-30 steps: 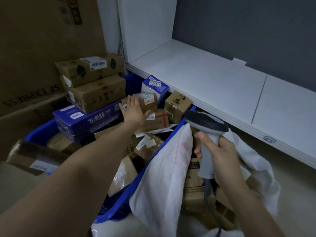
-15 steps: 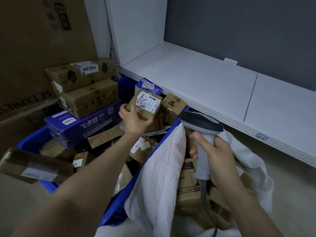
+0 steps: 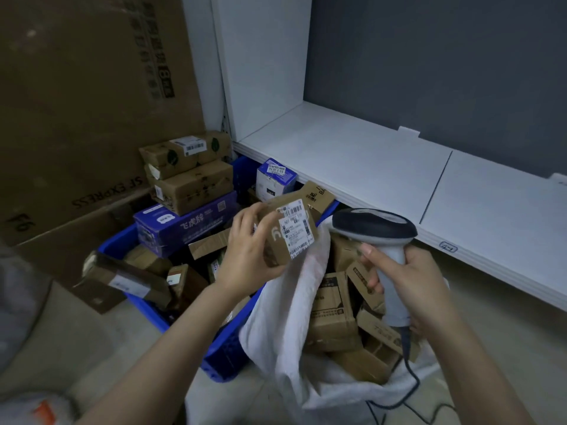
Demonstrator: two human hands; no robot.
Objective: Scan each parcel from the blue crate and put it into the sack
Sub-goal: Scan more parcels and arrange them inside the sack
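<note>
My left hand (image 3: 250,250) grips a small brown cardboard parcel (image 3: 291,231) with a white barcode label, held above the crate's right rim with the label facing the scanner. My right hand (image 3: 411,280) holds a grey handheld scanner (image 3: 376,228) by its handle, its dark head just right of the parcel. The blue crate (image 3: 224,342) below holds several brown and blue boxes. The white sack (image 3: 276,311) stands open beside the crate, with several brown parcels inside under the scanner.
A large SF Express cardboard box (image 3: 92,118) stands behind the crate at the left. A white shelf (image 3: 383,167) runs along the right, against a dark wall. The scanner's cable (image 3: 411,384) trails over the sack to the floor. A pale bag (image 3: 18,302) lies at far left.
My left hand has lifted the labelled parcel out of the crate and brought it right and nearer, up to the scanner head. The scanner hand has stayed over the sack.
</note>
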